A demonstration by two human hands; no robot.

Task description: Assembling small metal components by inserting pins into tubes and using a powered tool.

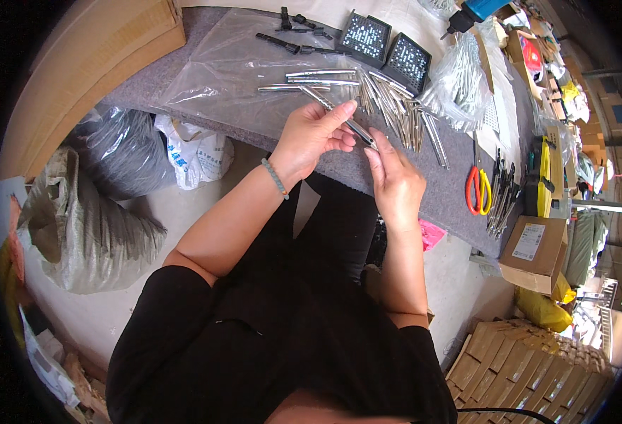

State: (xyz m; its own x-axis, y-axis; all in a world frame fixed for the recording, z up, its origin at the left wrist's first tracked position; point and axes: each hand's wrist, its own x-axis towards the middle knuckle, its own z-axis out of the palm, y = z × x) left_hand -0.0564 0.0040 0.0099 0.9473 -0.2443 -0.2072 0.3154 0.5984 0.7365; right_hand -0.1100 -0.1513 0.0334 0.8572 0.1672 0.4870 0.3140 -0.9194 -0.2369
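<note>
A slim, shiny metal tube (357,128) slants between my hands above the table's near edge. My left hand (309,138) wraps its fingers around the tube's middle, with the thumb along the top. At the tube's lower end, my right hand (398,180) pinches with thumb and fingertips; whether a small part sits between them is too small to tell. Just beyond lies a loose pile of similar metal tubes (395,106), and a few more tubes (318,73) lie on a clear plastic sheet (219,78).
Two black trays (365,37) of small pieces stand behind the pile. Beside them are a bag of metal parts (459,81) and a blue power tool (477,13). Red-and-yellow-handled scissors (479,191), dark rods (503,194) and a cardboard box (535,251) are at the right.
</note>
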